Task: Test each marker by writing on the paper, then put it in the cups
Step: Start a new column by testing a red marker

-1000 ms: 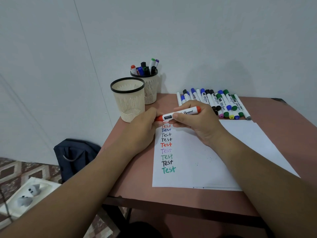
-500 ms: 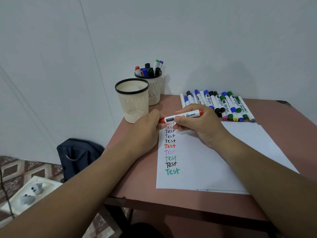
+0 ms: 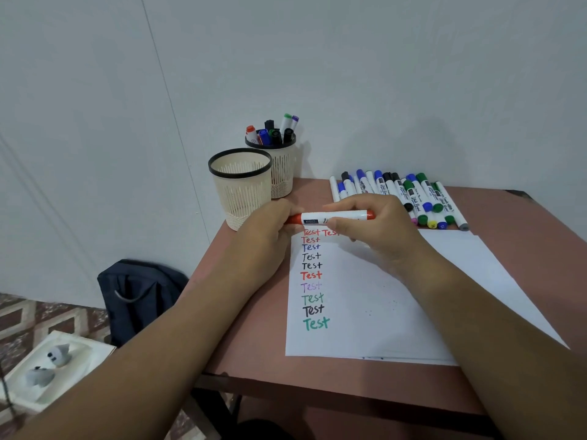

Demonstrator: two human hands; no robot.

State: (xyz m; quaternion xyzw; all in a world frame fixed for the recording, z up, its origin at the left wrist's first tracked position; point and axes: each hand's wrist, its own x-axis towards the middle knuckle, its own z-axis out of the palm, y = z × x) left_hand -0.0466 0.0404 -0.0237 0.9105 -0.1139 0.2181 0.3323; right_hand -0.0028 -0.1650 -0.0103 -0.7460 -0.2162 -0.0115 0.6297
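A red-capped white marker (image 3: 336, 215) lies level above the top of the paper (image 3: 381, 300), held at both ends. My left hand (image 3: 266, 236) grips its red cap end on the left. My right hand (image 3: 378, 230) holds the barrel with thumb and fingers. The paper carries a column of "Test" words in several colours. An empty mesh cup (image 3: 241, 185) stands just left of my hands. Behind it a second mesh cup (image 3: 282, 173) holds several markers. A row of several loose markers (image 3: 400, 195) lies beyond my right hand.
The reddish-brown table (image 3: 524, 223) stands against a white wall. A dark backpack (image 3: 139, 296) sits on the patterned floor to the left, and a white tray (image 3: 50, 369) with small grey objects lies near it.
The marker has levelled out and both hands stay on it at the cap end. The camera view shifted slightly, so the scene sits a little further right.
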